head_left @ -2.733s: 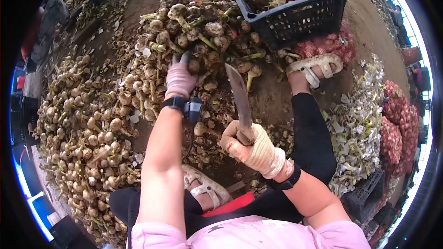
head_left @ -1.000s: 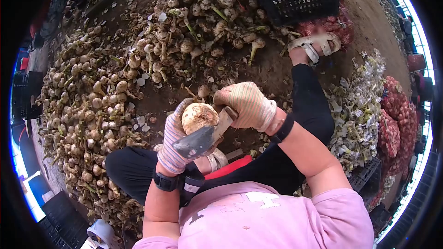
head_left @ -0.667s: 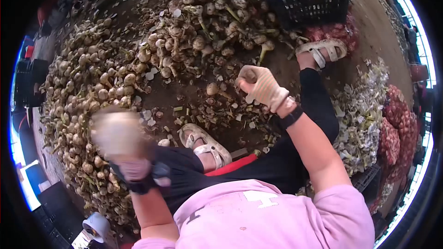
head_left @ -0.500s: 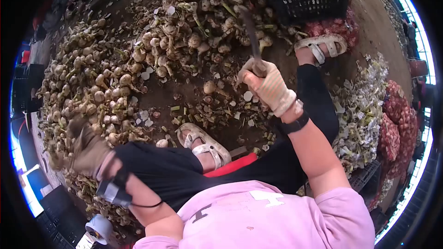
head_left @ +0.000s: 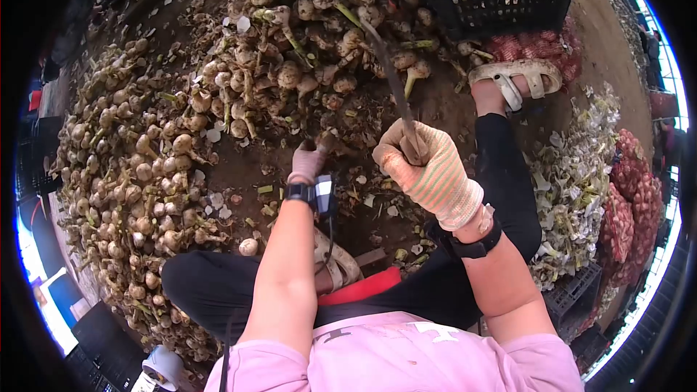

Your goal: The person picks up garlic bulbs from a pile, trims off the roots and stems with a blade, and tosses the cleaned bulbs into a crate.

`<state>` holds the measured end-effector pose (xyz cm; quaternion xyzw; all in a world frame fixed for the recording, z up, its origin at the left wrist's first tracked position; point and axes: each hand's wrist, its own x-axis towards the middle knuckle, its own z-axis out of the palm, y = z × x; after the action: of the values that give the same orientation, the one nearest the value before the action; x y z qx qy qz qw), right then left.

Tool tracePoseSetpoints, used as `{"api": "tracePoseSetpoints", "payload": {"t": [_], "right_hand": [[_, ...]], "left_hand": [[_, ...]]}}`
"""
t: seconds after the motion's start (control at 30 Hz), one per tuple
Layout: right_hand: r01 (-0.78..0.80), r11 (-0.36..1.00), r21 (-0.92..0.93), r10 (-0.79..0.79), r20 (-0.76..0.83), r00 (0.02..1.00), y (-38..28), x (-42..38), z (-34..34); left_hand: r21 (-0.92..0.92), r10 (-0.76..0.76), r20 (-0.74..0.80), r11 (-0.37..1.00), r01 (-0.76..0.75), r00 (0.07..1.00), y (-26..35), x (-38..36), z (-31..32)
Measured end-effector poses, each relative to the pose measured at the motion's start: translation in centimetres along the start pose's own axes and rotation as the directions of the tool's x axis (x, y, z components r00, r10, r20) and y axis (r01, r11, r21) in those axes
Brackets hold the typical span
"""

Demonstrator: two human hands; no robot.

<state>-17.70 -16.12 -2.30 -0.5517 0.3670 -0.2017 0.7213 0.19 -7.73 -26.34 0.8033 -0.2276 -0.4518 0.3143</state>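
My right hand (head_left: 432,170), in a striped knit glove, grips a long, narrow, dark-bladed knife (head_left: 396,80) that points up and away toward the garlic heap. Below and left of it, my gloved left hand (head_left: 309,160) reaches down to the soil at the near edge of the heap. Its fingers are at a garlic bulb (head_left: 327,141) and look closed on it, though the fingertips are partly hidden. Ahead lies a heap of garlic (head_left: 290,72) with stems still on. More garlic bulbs (head_left: 131,189) are piled along my left side.
A black plastic crate (head_left: 501,3) stands at the far right, beside a red net sack (head_left: 541,51) and my right sandal (head_left: 519,78). Cut stems and skins (head_left: 573,181) lie in a pile on the right, near filled red net sacks (head_left: 632,196). Trimmings litter the soil between my legs.
My left hand has swung from the pile on my left to the bulb on the ground in front. My right hand keeps hold of the knife, nearly in place. The view has shifted slightly.
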Motion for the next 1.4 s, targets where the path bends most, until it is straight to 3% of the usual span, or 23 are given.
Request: {"api": "tracePoseSetpoints", "payload": {"t": [0.03, 0.07, 0.17, 0.2, 0.27, 0.3, 0.33, 0.4, 0.47, 0.63, 0.67, 0.73, 0.77, 0.87, 0.9, 0.97, 1.07, 1.13, 1.2, 1.27, 1.3, 1.33, 1.4], "right_hand": [[0.064, 0.988, -0.138, -0.067, -0.016, 0.998, 0.2, -0.1, 0.0], [0.074, 0.988, -0.139, -0.076, -0.013, 0.997, 0.2, -0.1, 0.1], [0.035, 0.974, -0.223, -0.038, -0.009, 0.999, 0.7, -0.4, 0.4], [0.106, 0.906, -0.410, -0.101, 0.033, 0.994, 1.2, -0.4, 0.4], [0.186, 0.798, -0.574, -0.166, 0.088, 0.982, 1.3, -0.7, 1.1], [0.261, 0.724, -0.639, -0.205, 0.162, 0.965, 1.2, -1.1, 1.5], [0.334, 0.639, -0.693, -0.236, 0.236, 0.943, 1.1, -1.4, 1.8], [0.364, 0.601, -0.712, -0.216, 0.294, 0.931, 0.7, -1.9, 2.6], [0.486, 0.449, -0.749, -0.256, 0.414, 0.874, 0.2, -2.4, 3.2], [0.474, 0.440, -0.762, -0.221, 0.420, 0.880, 0.3, -3.0, 3.5], [0.505, 0.442, -0.741, -0.240, 0.444, 0.863, 0.6, -2.9, 3.3], [0.531, 0.443, -0.722, -0.257, 0.466, 0.847, 1.5, -2.5, 2.9], [0.582, 0.486, -0.652, -0.337, 0.474, 0.813, 2.0, -2.1, 2.6], [0.673, 0.510, -0.535, -0.481, 0.471, 0.739, 3.2, -1.2, 1.7], [0.711, 0.492, -0.502, -0.503, 0.502, 0.703, 3.7, -0.9, 1.3], [0.757, 0.480, -0.443, -0.553, 0.517, 0.654, 4.5, -0.5, 1.2], [0.727, 0.519, -0.450, -0.506, 0.524, 0.685, 4.9, -0.2, 1.0], [0.383, 0.633, -0.673, -0.391, 0.150, 0.908, 7.5, 1.7, -1.3], [0.326, 0.676, -0.661, -0.379, 0.067, 0.923, 6.7, 1.9, -2.3], [0.240, 0.845, -0.478, -0.253, 0.038, 0.967, 5.0, 1.1, -0.9], [0.261, 0.949, -0.178, -0.254, 0.063, 0.965, 5.4, 0.9, -0.1], [0.176, 0.934, -0.311, -0.164, 0.063, 0.984, 4.5, 0.3, 0.4], [0.065, 0.989, -0.131, -0.046, 0.143, 0.989, 2.8, -1.0, 1.9]], "left_hand": [[-0.361, 0.039, 0.025, 0.932, -0.028, 0.999, -0.2, -0.4, -0.2], [-0.674, 0.087, 0.036, 0.737, -0.040, 0.996, 0.4, -1.6, -0.7], [-0.832, 0.310, 0.094, 0.546, -0.097, 0.946, 5.9, -8.2, -5.1], [-0.786, 0.403, 0.015, 0.571, -0.239, 0.915, 7.3, -9.6, -6.1], [-0.815, 0.424, 0.059, 0.543, -0.202, 0.904, 9.1, -12.9, -8.8], [-0.971, 0.535, 0.213, 0.205, 0.120, 0.817, 8.8, -13.3, -9.7], [-0.759, 0.311, 0.073, 0.633, -0.149, 0.948, 10.5, -15.8, -10.3], [-0.251, 0.667, 0.042, 0.728, -0.638, 0.744, 10.7, -17.1, -11.4], [-0.574, 0.494, 0.051, 0.726, -0.380, 0.868, 10.4, -18.6, -11.1], [-0.276, 0.594, 0.034, 0.779, -0.564, 0.804, 12.2, -21.4, -11.0], [-0.279, 0.597, 0.039, 0.777, -0.565, 0.801, 12.4, -21.6, -10.9], [-0.577, 0.443, 0.133, 0.762, -0.294, 0.887, 12.6, -22.0, -10.5], [-0.300, 0.532, 0.148, 0.827, -0.475, 0.834, 12.3, -21.9, -10.6], [-0.525, 0.437, 0.209, 0.805, -0.277, 0.875, 12.3, -22.9, -9.4], [-0.493, 0.515, 0.231, 0.793, -0.357, 0.825, 12.2, -23.1, -9.2], [-0.542, 0.452, 0.246, 0.798, -0.265, 0.857, 12.1, -23.8, -8.8], [-0.579, 0.432, 0.375, 0.800, -0.157, 0.820, 12.1, -24.5, -9.9], [-0.523, 0.448, 0.565, 0.844, -0.119, 0.693, 11.6, -24.7, -11.5], [-0.601, 0.606, 0.471, 0.752, -0.269, 0.640, 11.8, -25.1, -12.1], [-0.671, 0.354, 0.178, 0.726, -0.150, 0.918, 12.9, -25.5, -12.6], [-0.392, 0.464, 0.115, 0.834, -0.389, 0.878, 10.1, -23.1, -12.9], [-0.751, 0.558, 0.074, 0.576, -0.322, 0.827, 9.9, -22.5, -12.8], [-0.767, 0.546, -0.037, 0.521, -0.374, 0.837, 12.3, -23.1, -12.9]]}}
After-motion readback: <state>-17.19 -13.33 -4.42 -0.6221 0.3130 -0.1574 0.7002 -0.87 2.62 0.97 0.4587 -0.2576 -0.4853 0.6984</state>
